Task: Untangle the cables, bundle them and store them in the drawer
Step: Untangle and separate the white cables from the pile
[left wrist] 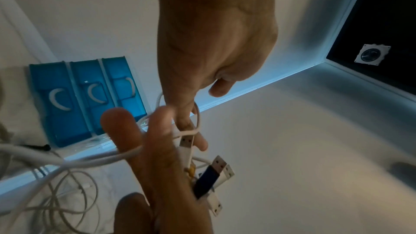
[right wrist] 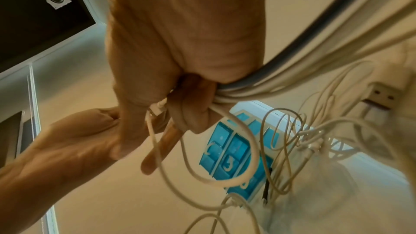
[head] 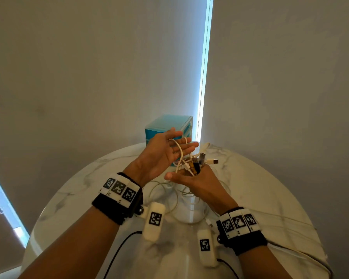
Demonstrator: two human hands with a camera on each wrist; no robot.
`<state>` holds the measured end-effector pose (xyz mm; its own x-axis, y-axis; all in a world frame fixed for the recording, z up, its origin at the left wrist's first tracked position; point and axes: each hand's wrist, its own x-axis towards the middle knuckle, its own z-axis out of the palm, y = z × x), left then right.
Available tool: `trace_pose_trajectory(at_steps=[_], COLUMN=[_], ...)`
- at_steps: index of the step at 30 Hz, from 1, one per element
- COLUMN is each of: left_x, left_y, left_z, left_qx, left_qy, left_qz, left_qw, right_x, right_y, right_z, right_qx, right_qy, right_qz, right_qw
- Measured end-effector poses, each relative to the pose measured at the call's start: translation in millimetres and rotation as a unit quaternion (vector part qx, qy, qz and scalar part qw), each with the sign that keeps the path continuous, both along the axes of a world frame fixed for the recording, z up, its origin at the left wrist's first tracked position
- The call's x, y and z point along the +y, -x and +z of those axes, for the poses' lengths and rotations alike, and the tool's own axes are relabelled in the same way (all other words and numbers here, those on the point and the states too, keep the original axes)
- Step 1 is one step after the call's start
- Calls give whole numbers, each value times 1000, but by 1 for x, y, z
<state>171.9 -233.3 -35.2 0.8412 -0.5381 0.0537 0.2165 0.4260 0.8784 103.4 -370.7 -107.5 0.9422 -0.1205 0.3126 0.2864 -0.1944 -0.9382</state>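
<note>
Fingers (head: 191, 147) before blue drawer unit (head: 165, 122)

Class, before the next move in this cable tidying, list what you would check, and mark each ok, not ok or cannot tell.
1. Right hand grips the plug ends: ok.
2. Left hand open, a white cable looped over its fingers: ok.
3. Cables untangled: not ok, loose loops lie on the table.
4. Cables bundled: not ok.
5. A drawer of the blue drawer unit open: not ok, all shut.
</note>
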Motion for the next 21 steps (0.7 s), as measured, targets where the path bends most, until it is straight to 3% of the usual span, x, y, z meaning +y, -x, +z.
trace_pose_trajectory(at_steps=[4, 8, 11, 16, 19, 21], left_x=[14, 43, 53, 54, 51, 49], left_y=[-11, -17, -20, -27, -28, -31], left_z=[5, -2, -23, -66, -74, -71], left_qx=[-74, -169, -183, -210, -237, -247], left_qy=[-95, -252, -344, -503, -518, -531], left_qz=[5, 12, -15, -143, -165, -173], left_qw=[993, 953, 921, 826, 805, 792], right_x=[-16, -34, -44, -51, -55, -57], right_y=[0, 6, 5, 13, 21, 24], right_z=[0, 6, 7, 18, 28, 29], right_qx=[-15, -27, 6, 54, 57, 82], right_qy=[-34, -93, -102, -164, -197, -158], right_qz=[-9, -63, -82, 37, 102, 120], right_qw=[999, 993, 991, 984, 973, 977])
